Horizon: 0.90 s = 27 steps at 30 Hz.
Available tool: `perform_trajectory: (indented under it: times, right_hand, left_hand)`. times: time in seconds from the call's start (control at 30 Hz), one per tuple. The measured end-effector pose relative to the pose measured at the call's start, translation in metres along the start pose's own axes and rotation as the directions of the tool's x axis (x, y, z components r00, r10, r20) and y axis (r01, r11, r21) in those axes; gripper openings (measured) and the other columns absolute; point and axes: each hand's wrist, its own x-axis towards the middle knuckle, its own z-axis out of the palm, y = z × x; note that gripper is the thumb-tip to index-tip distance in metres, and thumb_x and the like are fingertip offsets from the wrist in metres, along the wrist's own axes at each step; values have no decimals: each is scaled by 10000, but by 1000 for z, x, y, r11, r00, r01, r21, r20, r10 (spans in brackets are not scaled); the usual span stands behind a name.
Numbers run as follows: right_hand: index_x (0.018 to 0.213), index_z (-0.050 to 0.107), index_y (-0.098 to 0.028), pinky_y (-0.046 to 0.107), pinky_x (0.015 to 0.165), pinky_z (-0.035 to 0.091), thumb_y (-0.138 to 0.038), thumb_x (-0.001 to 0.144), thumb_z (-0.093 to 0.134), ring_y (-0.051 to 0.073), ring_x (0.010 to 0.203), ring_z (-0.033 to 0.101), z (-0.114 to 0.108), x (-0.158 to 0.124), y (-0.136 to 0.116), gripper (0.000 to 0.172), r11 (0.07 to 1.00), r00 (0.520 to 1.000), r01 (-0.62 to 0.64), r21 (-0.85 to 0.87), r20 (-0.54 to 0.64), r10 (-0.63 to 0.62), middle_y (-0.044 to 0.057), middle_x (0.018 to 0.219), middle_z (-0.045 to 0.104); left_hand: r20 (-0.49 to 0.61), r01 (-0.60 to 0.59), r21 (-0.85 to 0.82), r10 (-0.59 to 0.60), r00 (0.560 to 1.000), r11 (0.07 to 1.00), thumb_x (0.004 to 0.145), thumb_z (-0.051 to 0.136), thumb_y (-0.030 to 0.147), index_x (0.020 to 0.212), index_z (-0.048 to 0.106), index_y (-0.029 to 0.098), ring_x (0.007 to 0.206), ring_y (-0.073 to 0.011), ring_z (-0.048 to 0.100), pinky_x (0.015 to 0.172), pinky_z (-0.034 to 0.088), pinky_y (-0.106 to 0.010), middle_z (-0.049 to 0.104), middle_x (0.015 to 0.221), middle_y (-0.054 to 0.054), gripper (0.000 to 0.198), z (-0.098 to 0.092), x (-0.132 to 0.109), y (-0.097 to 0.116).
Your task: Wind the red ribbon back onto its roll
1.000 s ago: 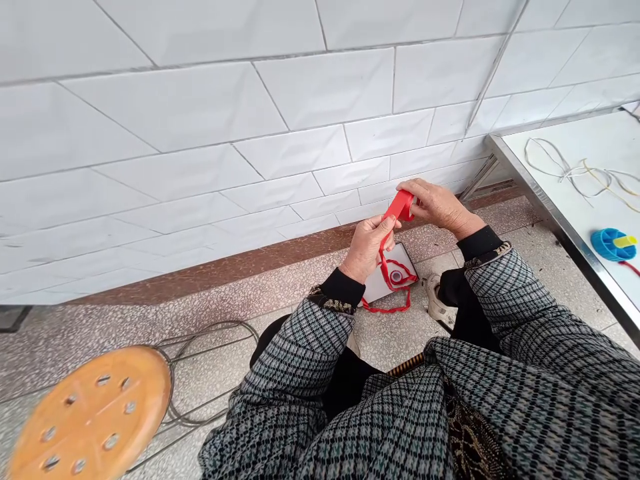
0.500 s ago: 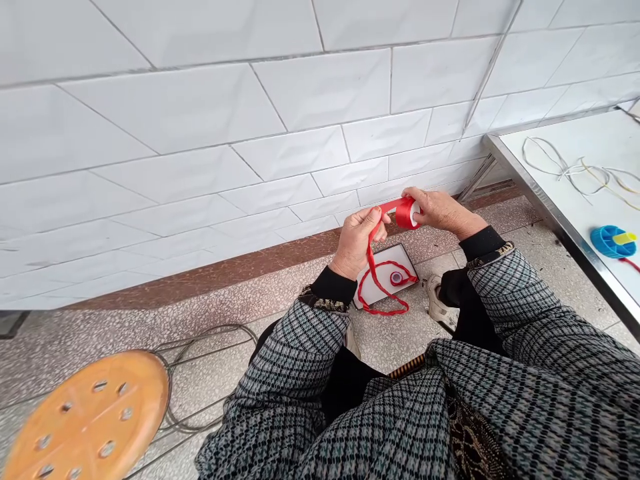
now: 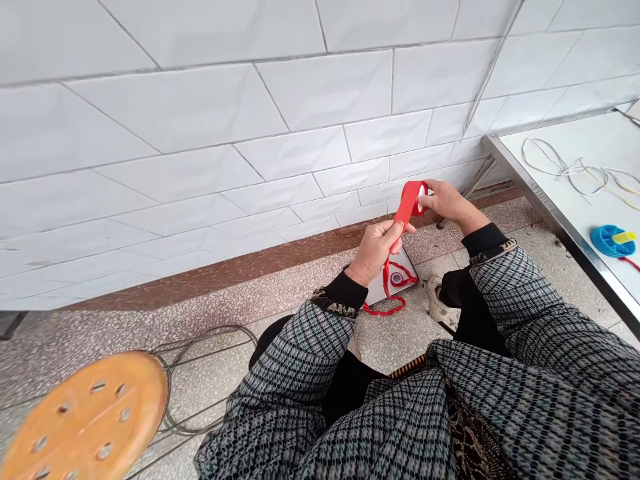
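A roll of red ribbon (image 3: 410, 200) with a white core is gripped by my right hand (image 3: 447, 200), a finger at the hole of the core. My left hand (image 3: 379, 245) pinches the band coming off the roll, a short way below it. Between both hands the ribbon lies flat and wide. Below my left hand the red strip narrows, looks twisted, and hangs down. Its lower part loops over a white box (image 3: 376, 288) on the floor, where a small roll (image 3: 396, 278) also lies.
An orange stool seat (image 3: 95, 417) with holes stands at the lower left beside a wire frame (image 3: 200, 373). At right, a metal-edged table (image 3: 550, 207) bears pale cords (image 3: 570, 170) and a blue spool (image 3: 613, 241) with a yellow handle. A white tiled wall (image 3: 320, 93) rises ahead.
My left hand has moved up and right, nearer the roll. The roll has risen slightly and turned, showing the ribbon's broad face. The hanging strip has been drawn up somewhat.
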Motion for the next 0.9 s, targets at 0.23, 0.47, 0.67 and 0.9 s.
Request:
perform_trajectory:
  times: [0.23, 0.47, 0.67, 0.9]
  right_hand:
    - [814, 711, -153, 254, 636, 628, -152, 821, 727, 168, 654, 704, 15, -11, -26, 18, 712, 936, -351, 608, 229, 266, 72, 710, 746]
    - [778, 679, -144, 268, 635, 641, -112, 852, 729, 145, 601, 668, 33, -13, -33, 95, 575, 924, -369, 731, 222, 311, 53, 707, 727]
    - [842, 687, -143, 242, 578, 608, -153, 961, 703, 153, 578, 668, 38, -13, -37, 121, 455, 898, -414, 788, 271, 347, 70, 708, 741]
    - [853, 667, -183, 297, 674, 624, -249, 1089, 541, 171, 601, 668, 42, -14, -33, 275, 329, 800, -590, 737, 478, 363, 54, 687, 736]
  left_hand:
    - [-84, -43, 51, 47, 995, 998, 933, 673, 807, 908, 772, 184, 473, -99, 390, 532, 325, -271, 421, 499, 60, 632, 6, 7, -15]
    - [-144, -38, -23, 34, 989, 999, 915, 694, 804, 859, 729, 184, 464, -87, 379, 534, 354, -263, 428, 508, 66, 623, 14, 14, -27]
    - [-203, -36, 8, 37, 979, 999, 904, 709, 795, 844, 729, 179, 460, -83, 377, 532, 338, -247, 422, 484, 72, 619, 12, 19, -37]
    - [-261, -24, -32, 14, 965, 999, 851, 780, 759, 796, 706, 179, 436, -79, 376, 497, 319, -243, 399, 460, 83, 587, 11, 25, -42]
